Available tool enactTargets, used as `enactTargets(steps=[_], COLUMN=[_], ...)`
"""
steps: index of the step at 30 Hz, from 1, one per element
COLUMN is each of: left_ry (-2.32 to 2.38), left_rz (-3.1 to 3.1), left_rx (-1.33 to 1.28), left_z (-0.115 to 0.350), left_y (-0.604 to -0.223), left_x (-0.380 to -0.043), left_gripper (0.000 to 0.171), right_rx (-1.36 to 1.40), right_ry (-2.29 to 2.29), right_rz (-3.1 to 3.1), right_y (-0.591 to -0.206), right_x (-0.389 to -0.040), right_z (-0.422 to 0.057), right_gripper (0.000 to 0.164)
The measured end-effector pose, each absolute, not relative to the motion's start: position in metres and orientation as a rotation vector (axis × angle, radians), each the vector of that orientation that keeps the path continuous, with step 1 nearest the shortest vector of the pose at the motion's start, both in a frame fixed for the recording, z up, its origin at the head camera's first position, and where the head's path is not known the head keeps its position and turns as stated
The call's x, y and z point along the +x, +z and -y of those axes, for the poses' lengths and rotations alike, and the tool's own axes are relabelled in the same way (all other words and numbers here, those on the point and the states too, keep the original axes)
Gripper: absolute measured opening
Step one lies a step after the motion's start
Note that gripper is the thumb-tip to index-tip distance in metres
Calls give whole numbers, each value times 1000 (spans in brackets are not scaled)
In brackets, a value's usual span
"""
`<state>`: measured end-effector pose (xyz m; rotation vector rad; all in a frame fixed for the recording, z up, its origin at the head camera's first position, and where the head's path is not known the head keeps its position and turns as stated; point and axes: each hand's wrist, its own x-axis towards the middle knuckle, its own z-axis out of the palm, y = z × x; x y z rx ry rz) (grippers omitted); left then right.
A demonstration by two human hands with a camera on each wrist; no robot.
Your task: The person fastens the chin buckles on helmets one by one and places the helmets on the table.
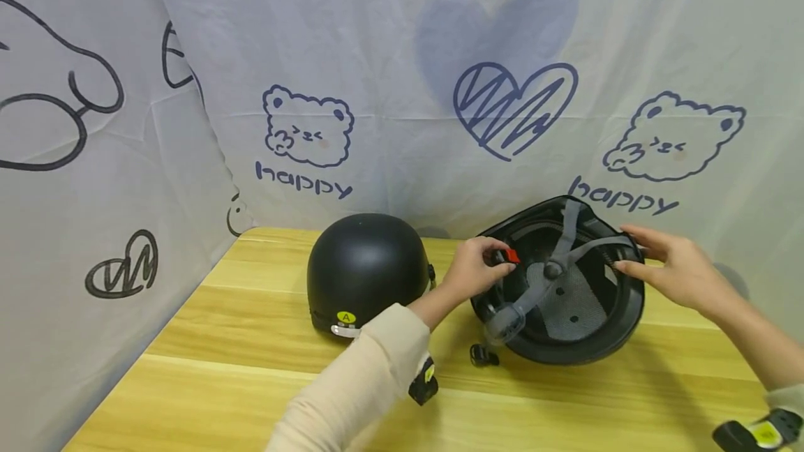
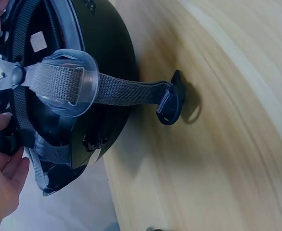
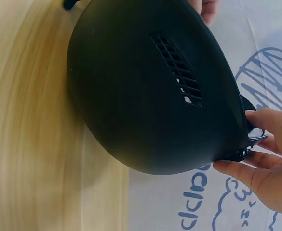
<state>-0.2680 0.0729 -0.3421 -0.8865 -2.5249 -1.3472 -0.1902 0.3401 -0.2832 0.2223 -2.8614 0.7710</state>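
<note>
beige sleeve (image 1: 354, 379) nearest; left fingers (image 1: 497, 272) pinched red-black buckle half (image 1: 511, 256), right fingers (image 1: 637, 270) gripped tipped helmet (image 1: 584, 350); other half (image 1: 482, 355) hung loose, strap (image 1: 532, 293) still undone.

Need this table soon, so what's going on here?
A person is handling a tilted helmet, its open side facing them. The right hand grips its rim, while the left hand pinches a red-tipped clip. A black strap end hangs loose. A second helmet sits dome up to the left on the table, with neither hand on it.
</note>
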Motion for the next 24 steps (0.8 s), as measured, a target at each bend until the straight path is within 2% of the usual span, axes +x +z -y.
enactTargets(steps=[24], left_ry=[-1398], left_rz=[2469], left_rx=[-829], left_z=[-59], left_y=[-318], left_x=[-267], left_gripper=[28], right_rx=[47], right_ry=[944], right_rz=[2779], right_y=[-322], right_x=[-184], right_z=[-350], right_gripper=[65])
